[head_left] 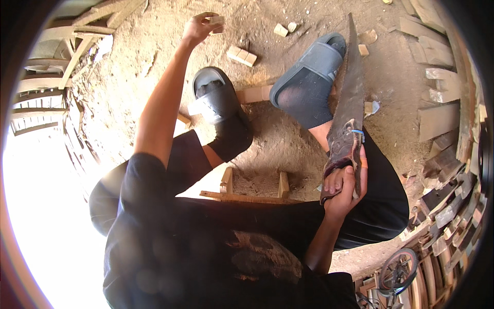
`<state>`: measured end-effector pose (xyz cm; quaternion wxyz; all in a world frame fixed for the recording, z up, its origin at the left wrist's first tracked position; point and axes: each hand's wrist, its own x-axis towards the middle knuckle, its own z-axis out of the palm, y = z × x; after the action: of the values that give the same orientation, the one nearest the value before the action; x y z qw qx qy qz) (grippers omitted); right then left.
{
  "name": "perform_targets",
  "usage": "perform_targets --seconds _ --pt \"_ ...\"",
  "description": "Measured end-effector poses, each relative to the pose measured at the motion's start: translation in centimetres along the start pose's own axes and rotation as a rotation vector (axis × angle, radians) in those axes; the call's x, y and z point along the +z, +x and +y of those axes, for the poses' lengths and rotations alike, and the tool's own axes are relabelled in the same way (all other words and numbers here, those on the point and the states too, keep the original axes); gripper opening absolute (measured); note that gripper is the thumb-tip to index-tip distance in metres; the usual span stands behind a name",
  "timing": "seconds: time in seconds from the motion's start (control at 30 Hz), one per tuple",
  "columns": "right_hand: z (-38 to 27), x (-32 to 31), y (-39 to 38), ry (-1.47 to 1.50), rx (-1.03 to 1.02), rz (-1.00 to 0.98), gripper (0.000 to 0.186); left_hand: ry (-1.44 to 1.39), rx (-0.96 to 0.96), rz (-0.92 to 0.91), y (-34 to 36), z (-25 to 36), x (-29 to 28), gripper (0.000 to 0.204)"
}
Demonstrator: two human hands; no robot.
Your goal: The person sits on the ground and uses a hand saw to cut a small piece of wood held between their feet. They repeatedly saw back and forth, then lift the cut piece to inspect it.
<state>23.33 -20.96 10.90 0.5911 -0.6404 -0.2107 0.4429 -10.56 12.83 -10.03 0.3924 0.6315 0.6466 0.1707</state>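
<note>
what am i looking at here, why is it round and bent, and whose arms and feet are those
This is one picture from a wide fisheye camera worn on a person's head, looking down. That lens bends straight edges and darkens the rim. There is no machine: the arms, legs and feet belong to the wearer.

The left hand reaches out over the ground and holds a small wood block in its fingers. The right hand grips the handle of a hand saw, whose blade points away past the right foot. Both feet wear slides.

The sandy ground is covered in sawdust and scattered wood offcuts. A small wooden frame stands between the knees, and planks are stacked on the right.
</note>
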Motion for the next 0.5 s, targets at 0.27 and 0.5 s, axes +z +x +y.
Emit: perform_targets --seconds 0.27,0.5 --pt "0.7 -0.5 -0.5 0.081 0.014 0.011 0.046 -0.364 0.266 -0.153 -8.0 17.2 -2.5 0.034" --pt "0.9 -1.7 -1.5 0.116 -0.071 -0.002 0.044 -0.860 0.594 -0.234 -14.3 23.5 -2.8 0.020"
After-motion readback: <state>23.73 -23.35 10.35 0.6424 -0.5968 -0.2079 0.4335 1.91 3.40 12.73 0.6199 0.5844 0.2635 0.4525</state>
